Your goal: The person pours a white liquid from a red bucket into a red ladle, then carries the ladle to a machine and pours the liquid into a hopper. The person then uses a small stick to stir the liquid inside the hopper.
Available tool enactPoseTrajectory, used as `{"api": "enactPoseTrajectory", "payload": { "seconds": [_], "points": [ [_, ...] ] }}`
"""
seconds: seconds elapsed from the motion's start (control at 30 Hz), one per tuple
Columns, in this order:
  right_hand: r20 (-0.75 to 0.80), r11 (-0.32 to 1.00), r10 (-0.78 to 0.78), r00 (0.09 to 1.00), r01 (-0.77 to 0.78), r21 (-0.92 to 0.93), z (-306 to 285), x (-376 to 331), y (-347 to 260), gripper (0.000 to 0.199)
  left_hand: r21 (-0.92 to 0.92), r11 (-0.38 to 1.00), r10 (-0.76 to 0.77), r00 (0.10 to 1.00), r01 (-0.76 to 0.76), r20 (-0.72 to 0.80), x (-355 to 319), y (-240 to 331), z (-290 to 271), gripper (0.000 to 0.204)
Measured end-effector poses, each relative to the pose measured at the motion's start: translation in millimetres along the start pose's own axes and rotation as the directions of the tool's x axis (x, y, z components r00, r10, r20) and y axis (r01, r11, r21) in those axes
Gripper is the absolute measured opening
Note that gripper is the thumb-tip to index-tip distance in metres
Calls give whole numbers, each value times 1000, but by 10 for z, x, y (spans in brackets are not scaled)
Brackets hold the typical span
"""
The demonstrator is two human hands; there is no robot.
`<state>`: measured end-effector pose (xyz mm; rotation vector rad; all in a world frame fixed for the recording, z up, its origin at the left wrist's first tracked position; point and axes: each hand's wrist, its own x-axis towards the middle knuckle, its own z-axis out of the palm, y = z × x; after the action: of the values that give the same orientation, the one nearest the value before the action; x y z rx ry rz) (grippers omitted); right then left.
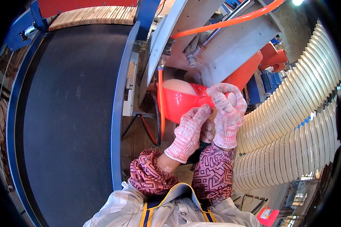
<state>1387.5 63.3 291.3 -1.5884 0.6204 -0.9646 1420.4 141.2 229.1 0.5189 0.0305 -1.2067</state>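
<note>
A red plastic dipper (174, 105) with a pale, creamy white mass (180, 86) in it is in front of me, beside the grey machine frame. My right hand (228, 113), in a pink-and-white knit glove, is curled round the dipper's handle on the right. A pale rounded bit shows among its fingers; I cannot make out what it is. My left hand (189, 130), gloved alike, is closed with its fingertips at the handle where it meets the bowl. The fingers partly hide the handle. Pink patterned sleeves cover both forearms.
On the left runs a wide black conveyor belt (74, 113) with blue side rails; wooden strips (94, 17) lie across its far end. An orange hose (231, 23) crosses the grey machine panel (231, 53). Thick ribbed ducts (291, 102) fill the right. A red container (268, 216) stands at lower right.
</note>
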Motion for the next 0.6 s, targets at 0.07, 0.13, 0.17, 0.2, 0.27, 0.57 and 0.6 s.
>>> {"api": "enactPoseTrajectory", "payload": {
  "seconds": [0.07,0.13,0.17,0.2,0.27,0.57,0.6],
  "points": [
    [-5,993,-13,1000,13,120,36,7,46,18,19,997,79,996,-78,-52,-23,-13,7,27],
    [-29,981,-39,999,44,187,72,26,93,19,50,990,136,986,-132,-92,-21,-39,-7,27],
    [-48,978,-57,997,65,198,81,38,120,20,71,986,156,982,-149,-109,-3,-78,-34,30],
    [-66,974,-75,995,88,208,80,47,143,21,93,982,177,976,-167,-125,8,-113,-58,33],
    [-89,986,-110,990,120,115,61,66,183,22,100,978,197,972,-185,-127,0,-151,-99,31],
    [-113,985,-109,988,122,121,125,65,179,28,97,979,190,972,-178,-139,-3,-164,-152,29],
    [-110,984,-103,989,118,133,141,65,173,28,103,979,188,972,-174,-140,-2,-160,-160,29]
  ]
}}
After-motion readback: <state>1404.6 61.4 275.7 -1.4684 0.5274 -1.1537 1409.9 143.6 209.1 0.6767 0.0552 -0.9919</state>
